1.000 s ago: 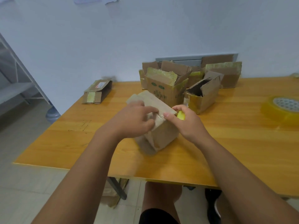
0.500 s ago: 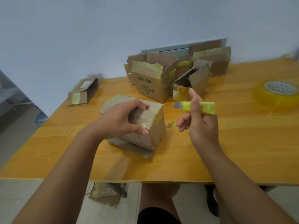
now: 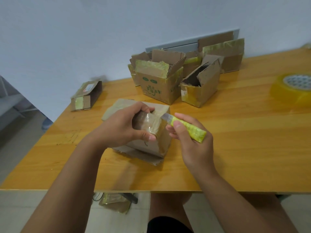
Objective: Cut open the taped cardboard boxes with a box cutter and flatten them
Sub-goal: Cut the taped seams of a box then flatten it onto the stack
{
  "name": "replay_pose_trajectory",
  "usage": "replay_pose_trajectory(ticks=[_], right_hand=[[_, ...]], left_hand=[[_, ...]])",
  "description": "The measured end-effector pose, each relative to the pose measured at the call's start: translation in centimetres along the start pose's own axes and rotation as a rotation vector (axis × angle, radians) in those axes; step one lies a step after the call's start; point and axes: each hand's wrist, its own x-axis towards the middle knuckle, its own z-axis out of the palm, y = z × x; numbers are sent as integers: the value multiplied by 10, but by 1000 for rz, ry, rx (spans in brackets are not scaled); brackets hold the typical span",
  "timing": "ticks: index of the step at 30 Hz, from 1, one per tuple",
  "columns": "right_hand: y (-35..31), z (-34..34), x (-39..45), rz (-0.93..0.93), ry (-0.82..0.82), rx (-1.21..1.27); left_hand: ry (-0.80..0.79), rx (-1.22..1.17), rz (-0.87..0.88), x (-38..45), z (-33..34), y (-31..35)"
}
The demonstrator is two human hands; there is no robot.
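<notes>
Hiding much of the taped box (image 3: 151, 132) near the table's (image 3: 235, 148) front edge, left hand (image 3: 121, 126) grips its top. Right hand (image 3: 190, 140) pinches yellow box cutter (image 3: 186, 126), blade tip seemingly at the wrinkled, glossy tape. Brown, flaps splayed beneath.

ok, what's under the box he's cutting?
Under the taped box, a flat cardboard piece lies on the table. Left hand and box hide the rest.

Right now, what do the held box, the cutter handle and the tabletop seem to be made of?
Held box: brown corrugated cardboard, matte, with glossy clear tape wrinkling over its top. Box cutter handle: probably plastic, yellow-green, speckled; grey metal blade at the tip. Table: wood or wood-look laminate, with visible grain and shiny reflections.
</notes>
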Motion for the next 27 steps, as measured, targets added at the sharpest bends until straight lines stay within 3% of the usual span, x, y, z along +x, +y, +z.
replay_pose_trajectory(ticks=[5, 11, 19, 27], right_hand=[[4, -1, -7, -49, 28, -47], [2, 17, -17, 60, 156, 162], [-4, 21, -11, 199, 286, 314], [-5, 23, -11, 206, 319, 356]], left_hand=[[2, -26, -7, 0, 1, 1], [41, -6, -28, -1, 6, 7], [63, 355, 9, 6, 19, 19], [87, 367, 53, 6, 23, 22]])
